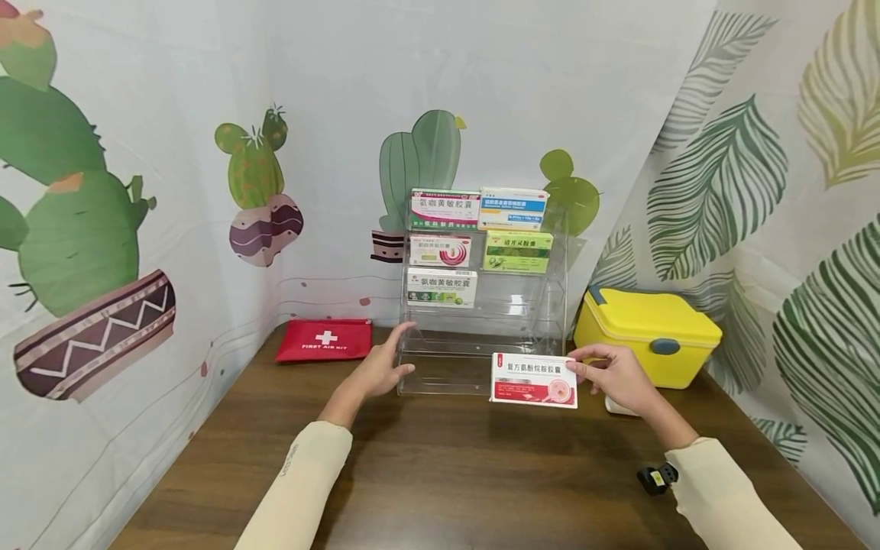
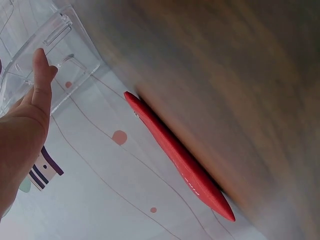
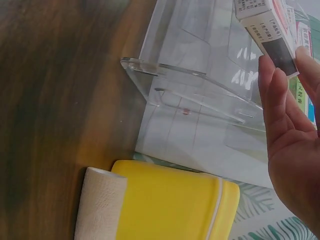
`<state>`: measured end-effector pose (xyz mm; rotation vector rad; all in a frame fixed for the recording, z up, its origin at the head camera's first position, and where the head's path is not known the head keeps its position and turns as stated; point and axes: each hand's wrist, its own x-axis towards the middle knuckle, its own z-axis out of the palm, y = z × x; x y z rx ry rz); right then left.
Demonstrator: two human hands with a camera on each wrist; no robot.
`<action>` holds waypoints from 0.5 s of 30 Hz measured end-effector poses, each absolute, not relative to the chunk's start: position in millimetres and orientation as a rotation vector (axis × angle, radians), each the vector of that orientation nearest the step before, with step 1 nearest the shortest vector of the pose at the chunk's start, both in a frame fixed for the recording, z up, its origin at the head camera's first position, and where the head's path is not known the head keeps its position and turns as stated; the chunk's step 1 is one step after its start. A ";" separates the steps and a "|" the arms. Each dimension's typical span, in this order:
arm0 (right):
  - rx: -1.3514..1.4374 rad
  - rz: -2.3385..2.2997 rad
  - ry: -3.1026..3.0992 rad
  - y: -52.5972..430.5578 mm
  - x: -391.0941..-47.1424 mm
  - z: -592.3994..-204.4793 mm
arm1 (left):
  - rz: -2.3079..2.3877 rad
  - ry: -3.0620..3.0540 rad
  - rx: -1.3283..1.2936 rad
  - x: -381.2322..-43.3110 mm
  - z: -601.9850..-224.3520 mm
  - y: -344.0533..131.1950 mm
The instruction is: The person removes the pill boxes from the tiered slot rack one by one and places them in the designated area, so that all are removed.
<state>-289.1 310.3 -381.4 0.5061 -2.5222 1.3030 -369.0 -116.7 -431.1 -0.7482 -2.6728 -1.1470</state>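
My right hand (image 1: 619, 376) pinches a white and red medicine box (image 1: 525, 370) by its right end, thumb on the front. The box is held in front of the lower right part of a clear acrylic display rack (image 1: 440, 365). In the right wrist view, the end of that box (image 3: 272, 32) shows between thumb and fingers. At the rack's left side is my left hand (image 1: 374, 370), its fingers extended against the side panel. Upper tiers hold several medicine boxes: a green and pink one (image 1: 444, 210), a blue and white one (image 1: 512, 208) and a light green one (image 1: 517, 252) among them.
A red first aid pouch (image 1: 323, 341) lies left of the rack. To the right stands a yellow case (image 1: 649, 332) with a grey latch, and a beige roll (image 3: 100, 202) lies beside it. A patterned curtain (image 1: 330, 76) hangs behind the wooden table (image 1: 440, 473).
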 end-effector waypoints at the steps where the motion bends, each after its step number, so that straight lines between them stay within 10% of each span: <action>1: 0.502 1.301 -2.529 310.9 -289.4 -382.9 | -1.145 -2.676 -0.744 -369.0 -431.3 -116.6; 15: 0.525 1.267 -2.629 314.2 -287.5 -399.9 | -1.141 -2.686 -0.733 -369.0 -431.8 -115.8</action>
